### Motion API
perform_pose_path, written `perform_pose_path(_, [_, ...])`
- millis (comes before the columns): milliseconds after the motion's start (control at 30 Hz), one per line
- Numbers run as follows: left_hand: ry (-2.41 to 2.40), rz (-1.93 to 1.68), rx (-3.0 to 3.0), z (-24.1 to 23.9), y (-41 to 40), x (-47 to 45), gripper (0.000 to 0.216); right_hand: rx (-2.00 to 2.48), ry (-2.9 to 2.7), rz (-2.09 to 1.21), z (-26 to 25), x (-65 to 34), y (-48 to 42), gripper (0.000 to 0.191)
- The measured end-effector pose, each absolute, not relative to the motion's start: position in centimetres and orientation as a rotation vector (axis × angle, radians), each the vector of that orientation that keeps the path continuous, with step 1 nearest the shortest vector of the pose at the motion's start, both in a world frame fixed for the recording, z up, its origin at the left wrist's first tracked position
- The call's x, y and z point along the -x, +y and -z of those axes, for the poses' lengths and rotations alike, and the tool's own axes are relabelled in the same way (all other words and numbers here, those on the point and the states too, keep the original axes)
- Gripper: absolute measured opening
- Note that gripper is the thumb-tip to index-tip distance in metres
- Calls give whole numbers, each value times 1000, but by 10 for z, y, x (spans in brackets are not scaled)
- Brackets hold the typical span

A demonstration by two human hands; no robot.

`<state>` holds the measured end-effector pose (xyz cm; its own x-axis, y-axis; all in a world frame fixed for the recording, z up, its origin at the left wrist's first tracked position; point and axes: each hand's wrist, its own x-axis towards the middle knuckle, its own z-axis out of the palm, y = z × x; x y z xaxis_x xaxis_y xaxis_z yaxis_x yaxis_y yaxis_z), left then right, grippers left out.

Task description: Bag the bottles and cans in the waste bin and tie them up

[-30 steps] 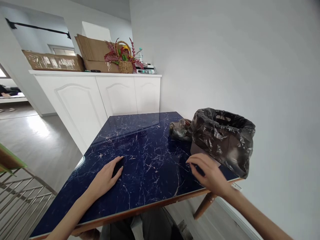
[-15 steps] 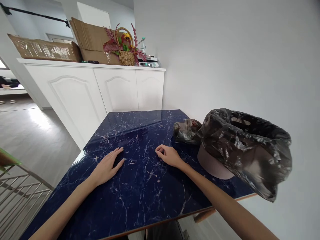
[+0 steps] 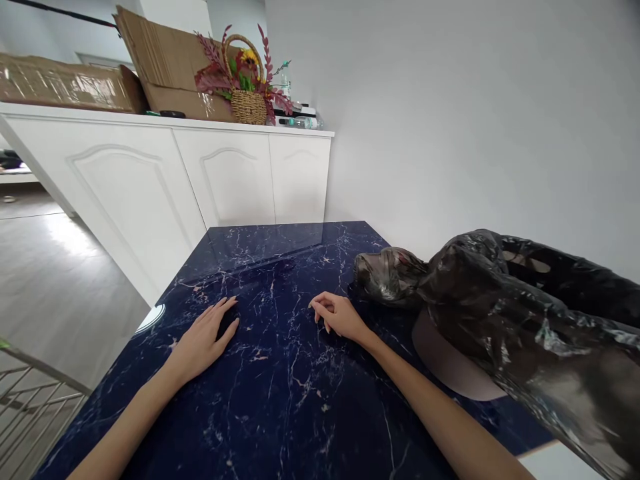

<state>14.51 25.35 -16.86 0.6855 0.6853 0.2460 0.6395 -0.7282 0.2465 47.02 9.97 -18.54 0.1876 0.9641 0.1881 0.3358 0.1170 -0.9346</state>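
Note:
My left hand (image 3: 203, 338) lies flat on the dark blue marble table (image 3: 280, 393), fingers stretched out, holding nothing. My right hand (image 3: 339, 315) rests on the table near its middle, fingers loosely curled, with nothing visible in them. Just right of my right hand stands a pinkish bin lined with a black plastic bag (image 3: 520, 320). A crumpled black plastic bag (image 3: 387, 275) lies on the table beside the bin, a short way beyond my right hand.
Past the table runs a white cabinet (image 3: 165, 173) bearing cardboard boxes (image 3: 65, 83), a wicker flower basket (image 3: 247, 87) and bottles. A white wall is at the right. A metal rail (image 3: 35, 393) stands at the lower left over grey floor.
My right hand left the bin's base and moved left to the table's middle, fingers curling. The view came closer and lower, so the bin looms larger at right. My left hand stayed flat.

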Motion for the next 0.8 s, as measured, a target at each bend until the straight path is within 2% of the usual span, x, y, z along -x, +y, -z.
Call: perform_pose_path(800, [1055, -522, -2746, 172, 245, -140, 68, 1432, -1337, -716, 179, -463, 90, 35])
